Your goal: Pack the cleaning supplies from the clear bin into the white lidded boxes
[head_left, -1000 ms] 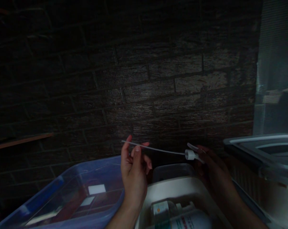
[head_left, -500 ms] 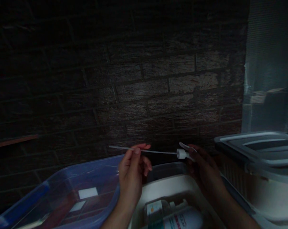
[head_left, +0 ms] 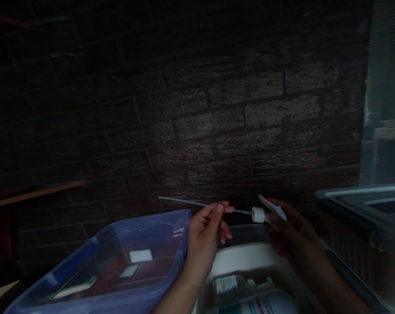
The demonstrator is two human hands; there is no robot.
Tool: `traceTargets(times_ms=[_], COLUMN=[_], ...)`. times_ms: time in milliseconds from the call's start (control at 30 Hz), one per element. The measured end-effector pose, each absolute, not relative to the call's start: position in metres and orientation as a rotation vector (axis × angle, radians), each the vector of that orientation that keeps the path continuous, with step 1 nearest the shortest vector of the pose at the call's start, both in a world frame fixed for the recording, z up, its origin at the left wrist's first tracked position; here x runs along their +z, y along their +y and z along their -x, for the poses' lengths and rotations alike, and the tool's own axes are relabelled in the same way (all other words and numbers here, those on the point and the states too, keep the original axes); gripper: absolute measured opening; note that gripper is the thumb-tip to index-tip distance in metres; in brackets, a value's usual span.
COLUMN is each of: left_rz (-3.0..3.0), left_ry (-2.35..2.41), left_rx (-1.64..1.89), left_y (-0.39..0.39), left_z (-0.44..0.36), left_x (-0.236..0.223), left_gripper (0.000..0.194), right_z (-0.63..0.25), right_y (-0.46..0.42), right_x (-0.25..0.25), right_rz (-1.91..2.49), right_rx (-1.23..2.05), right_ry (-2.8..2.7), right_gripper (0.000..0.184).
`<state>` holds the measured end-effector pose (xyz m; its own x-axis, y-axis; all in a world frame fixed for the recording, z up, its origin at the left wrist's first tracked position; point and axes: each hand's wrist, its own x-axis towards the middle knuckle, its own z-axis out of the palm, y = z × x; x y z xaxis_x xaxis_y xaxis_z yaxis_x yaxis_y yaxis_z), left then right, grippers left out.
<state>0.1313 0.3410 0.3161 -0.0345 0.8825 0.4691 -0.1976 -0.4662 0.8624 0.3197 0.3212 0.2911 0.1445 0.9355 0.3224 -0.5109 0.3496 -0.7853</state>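
A white pump dispenser head (head_left: 265,212) with a long thin dip tube (head_left: 184,202) is held level in front of a dark brick wall. My right hand (head_left: 290,231) is closed round the pump head at its right end. My left hand (head_left: 206,233) pinches the tube between thumb and fingertips, close to the pump collar. The free end of the tube sticks out to the left of my left hand. Both hands hover above a white tub (head_left: 246,257).
The white tub holds bottles, one with a white label (head_left: 228,284) and one white bottle (head_left: 266,303). A clear blue plastic bin (head_left: 118,266) sits to the left. At right is a grey lidded container (head_left: 364,203). A wooden ledge (head_left: 33,194) runs along the left wall.
My left hand has slid along the tube toward the pump head, leaving more tube free at the left. The camera view has shifted slightly.
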Motion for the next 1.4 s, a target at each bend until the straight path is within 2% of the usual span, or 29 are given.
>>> traceTargets(times_ms=[167, 567, 833, 1000, 1400], left_rz=[-1.45, -1.482, -1.476, -1.404, -1.464], left_ry=[0.794, 0.808, 0.751, 0.597, 0.44], left_rx=[1.581, 1.429, 1.605, 1.699, 1.634], left_y=[0.34, 0.333, 0.332, 0.33, 0.327], left_z=[-0.132, -0.138, -0.133, -0.132, -0.13], left_x=[0.313, 0.313, 0.315, 0.316, 0.314], left_gripper=[0.03, 0.025, 0.018, 0.012, 0.012], right_z=[-0.321, -0.321, -0.321, -0.321, -0.33], right_y=[0.322, 0.319, 0.315, 0.313, 0.319], right_x=[0.287, 0.286, 0.287, 0.287, 0.274], right_rz=[0.626, 0.571, 0.603, 0.563, 0.542], right_rx=[1.089, 1.086, 1.051, 1.149, 1.205], right_ry=[-1.045, -1.217, -1.141, -0.94, -0.854], right_gripper=[0.056, 0.046, 0.042, 0.032, 0.032])
